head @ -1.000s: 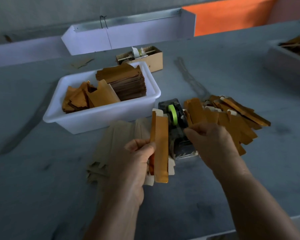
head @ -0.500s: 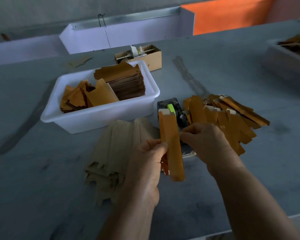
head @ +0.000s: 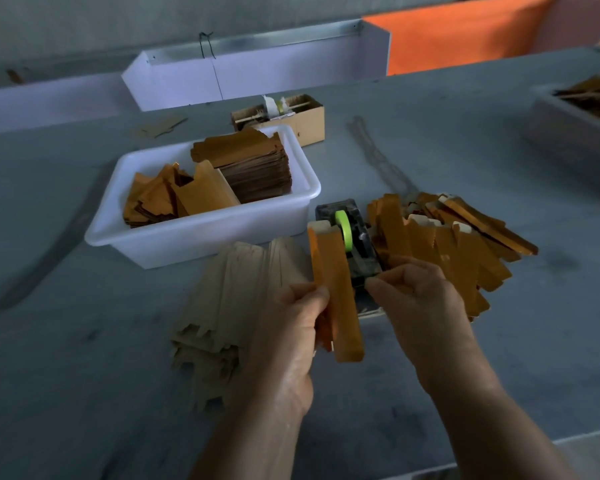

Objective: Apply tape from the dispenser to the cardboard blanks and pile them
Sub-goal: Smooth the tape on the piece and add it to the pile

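Observation:
My left hand (head: 288, 337) grips a folded orange cardboard blank (head: 336, 292), held upright on edge in front of the tape dispenser (head: 352, 244). The dark dispenser carries a green tape roll (head: 343, 228). My right hand (head: 420, 306) hovers just right of the blank at the dispenser's front, thumb and forefinger pinched together; any tape between them is too small to see. A heap of orange blanks (head: 458, 247) lies right of the dispenser. Flat pale blanks (head: 236, 292) are stacked left of it, under my left wrist.
A white plastic tub (head: 201, 233) with more orange and brown blanks stands behind the pale stack. A small open cardboard box (head: 305, 117) sits farther back. A grey bin (head: 568, 126) with blanks is at the far right. A white trough (head: 257, 71) runs along the back.
The blank has shifted slightly right, toward the dispenser, and tilted. My right hand stayed at the dispenser's front with its fingertips pinched.

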`<state>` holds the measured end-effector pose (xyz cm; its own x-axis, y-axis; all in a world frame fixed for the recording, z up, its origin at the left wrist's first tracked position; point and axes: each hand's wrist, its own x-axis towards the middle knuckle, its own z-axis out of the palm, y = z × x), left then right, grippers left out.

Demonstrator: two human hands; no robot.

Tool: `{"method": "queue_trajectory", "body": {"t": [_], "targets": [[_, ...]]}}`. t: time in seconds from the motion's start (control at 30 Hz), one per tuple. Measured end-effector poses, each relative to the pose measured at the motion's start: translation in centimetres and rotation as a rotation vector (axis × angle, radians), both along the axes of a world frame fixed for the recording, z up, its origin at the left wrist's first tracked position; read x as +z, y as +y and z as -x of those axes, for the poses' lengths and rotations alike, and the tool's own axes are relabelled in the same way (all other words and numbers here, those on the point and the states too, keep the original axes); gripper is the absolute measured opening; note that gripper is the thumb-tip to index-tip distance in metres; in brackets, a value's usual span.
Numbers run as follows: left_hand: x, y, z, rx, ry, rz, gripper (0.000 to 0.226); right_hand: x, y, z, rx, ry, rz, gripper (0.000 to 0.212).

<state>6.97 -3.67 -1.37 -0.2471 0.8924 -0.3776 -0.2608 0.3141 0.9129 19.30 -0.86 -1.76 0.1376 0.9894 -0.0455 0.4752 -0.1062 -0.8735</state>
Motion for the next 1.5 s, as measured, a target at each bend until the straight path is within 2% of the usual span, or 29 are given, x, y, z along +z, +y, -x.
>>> {"method": "queue_trajectory", "body": {"t": [0.17, 0.5, 0.67, 0.8, 0.93, 1.07, 1.17, 1.5], "targets": [[0.1, 0.1, -0.3, 0.003, 0.060, -0.075, 0.010, -0.8, -0.3, 0.4, -0.014, -0.107, -0.021, 0.015], [0.7, 0.7, -0.7, -0.078, 0.287, -0.108, 0.008, -1.8, -0.8, 0.9, -0.066, -0.051, -0.121, 0.012], [0.9, 0.8, -0.8, -0.083, 0.322, -0.095, 0.008, -1.8, -0.4, 0.9, -0.057, -0.179, -0.203, 0.019], [1.0, 1.0, -0.7, -0.087, 0.318, -0.092, 0.009, -1.3, -0.5, 0.5, -0.023, -0.225, -0.222, 0.014], [1.1, 1.0, 0.1, -0.154, 0.309, -0.072, 0.008, 0.1, -1.4, -1.2, 0.009, -0.163, -0.320, 0.013], [1.1, 0.3, 0.1, -0.181, 0.338, -0.077, 0.012, 2.5, -1.7, -1.9, 0.264, 0.269, -0.126, 0.007], [1.3, 0.0, -0.1, -0.163, 0.290, -0.068, 0.014, 2.8, -1.8, -1.6, 0.387, 0.248, -0.086, 0.014], [1.9, -0.5, 0.0, -0.188, 0.161, -0.061, 0.010, 2.3, -1.5, -1.3, 0.349, 0.082, -0.132, 0.026]]}}
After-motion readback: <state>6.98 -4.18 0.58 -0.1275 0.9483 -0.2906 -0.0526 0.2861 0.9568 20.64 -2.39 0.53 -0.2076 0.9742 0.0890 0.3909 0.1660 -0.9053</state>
